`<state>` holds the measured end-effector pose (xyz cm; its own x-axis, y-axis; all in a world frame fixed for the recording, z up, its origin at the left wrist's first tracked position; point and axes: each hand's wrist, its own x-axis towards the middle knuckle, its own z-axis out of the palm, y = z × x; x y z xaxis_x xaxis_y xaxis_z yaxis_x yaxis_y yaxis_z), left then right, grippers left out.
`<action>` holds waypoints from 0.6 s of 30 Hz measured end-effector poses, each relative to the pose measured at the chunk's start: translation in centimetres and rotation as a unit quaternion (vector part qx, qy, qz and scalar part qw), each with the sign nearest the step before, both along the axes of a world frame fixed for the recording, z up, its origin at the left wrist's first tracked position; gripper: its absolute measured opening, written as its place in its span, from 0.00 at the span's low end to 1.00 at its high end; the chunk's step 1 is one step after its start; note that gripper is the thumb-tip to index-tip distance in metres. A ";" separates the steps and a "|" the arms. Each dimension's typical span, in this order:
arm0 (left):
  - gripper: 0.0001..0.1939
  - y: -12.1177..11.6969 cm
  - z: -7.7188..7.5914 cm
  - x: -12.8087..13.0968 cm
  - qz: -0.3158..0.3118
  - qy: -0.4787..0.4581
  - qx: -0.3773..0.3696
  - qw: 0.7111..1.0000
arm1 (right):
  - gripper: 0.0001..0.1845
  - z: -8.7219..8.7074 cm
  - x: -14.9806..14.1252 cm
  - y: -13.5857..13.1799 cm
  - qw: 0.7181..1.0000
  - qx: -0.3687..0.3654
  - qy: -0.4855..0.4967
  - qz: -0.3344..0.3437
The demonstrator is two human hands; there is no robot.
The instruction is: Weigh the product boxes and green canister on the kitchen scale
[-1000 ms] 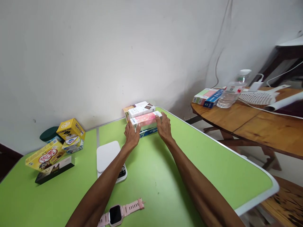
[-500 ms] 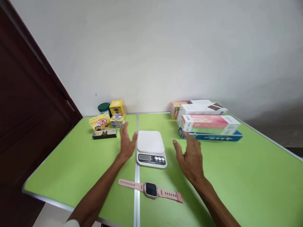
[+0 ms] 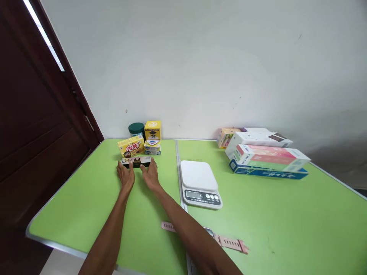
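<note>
At the left back of the table, a narrow black-and-white box (image 3: 136, 161) lies between my two hands. My left hand (image 3: 125, 175) grips its left end, thumb at the front face. On the right end is my right hand (image 3: 150, 173), its fingers round the corner and its thumb at the front. Right behind stand a yellow snack box (image 3: 131, 146), a small white-and-yellow box (image 3: 152, 147), a yellow cube-shaped box (image 3: 153, 130) and a jar with a dark green lid (image 3: 136, 128).
A white digital scale (image 3: 199, 176) sits right of the table's metal seam. My right forearm passes over a pink-strapped watch (image 3: 231, 243), hiding part of it. Several boxes, including a pink-and-green carton (image 3: 272, 156) and a blue carton (image 3: 268, 172), are stacked at the right back.
Both hands have moved from beside the scale to the left back and now hold the narrow box's ends. My view has turned left slightly. The right forearm now covers part of the watch.
</note>
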<state>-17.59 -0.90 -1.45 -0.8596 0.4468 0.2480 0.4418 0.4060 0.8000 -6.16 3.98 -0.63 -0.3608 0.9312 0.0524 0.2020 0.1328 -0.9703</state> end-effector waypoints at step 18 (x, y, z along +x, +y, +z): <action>0.36 -1.8 2.8 9.3 -0.238 0.041 0.294 0.925 | 0.51 6.8 13.2 -1.7 0.985 0.127 0.025 -0.111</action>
